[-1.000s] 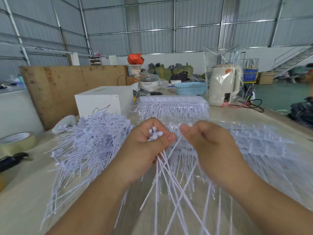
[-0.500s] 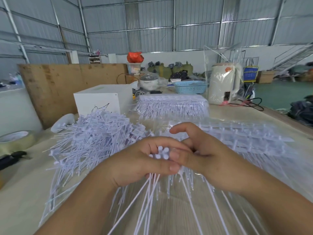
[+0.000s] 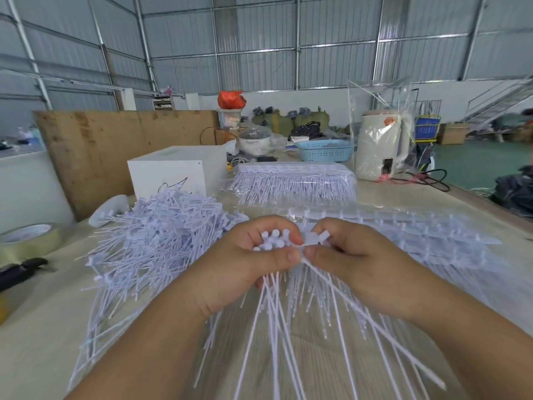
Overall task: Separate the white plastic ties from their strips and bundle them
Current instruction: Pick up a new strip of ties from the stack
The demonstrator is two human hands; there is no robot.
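Over the middle of the bench [image 3: 43,327] our left hand [image 3: 248,267] is curled round a bundle [image 3: 271,243] of loose ties, heads up above the fist and tails fanning down toward us, while our right hand [image 3: 354,264] pinches one more tie [image 3: 315,238] by its head, right against the bundle. We judge the step to be feeding that tie into the left fist, and to do it well we would line its head up level with the others, lay its tail along theirs, and loosen the left thumb only enough to let it in, so the rest do not slip or splay. The strips [image 3: 403,238] yet to be worked lie just behind and to the right of our hands, under clear film; a heap [image 3: 161,235] of ties lies just to the left. Room is tight on both sides, so we would keep our moves short and above the bundle. The long tails could snag the heap if we swing left. The nearest free bench is close in front of us, under the tails. Farther back, a wrapped pack [image 3: 294,180] and a white box [image 3: 176,174] stand well clear.
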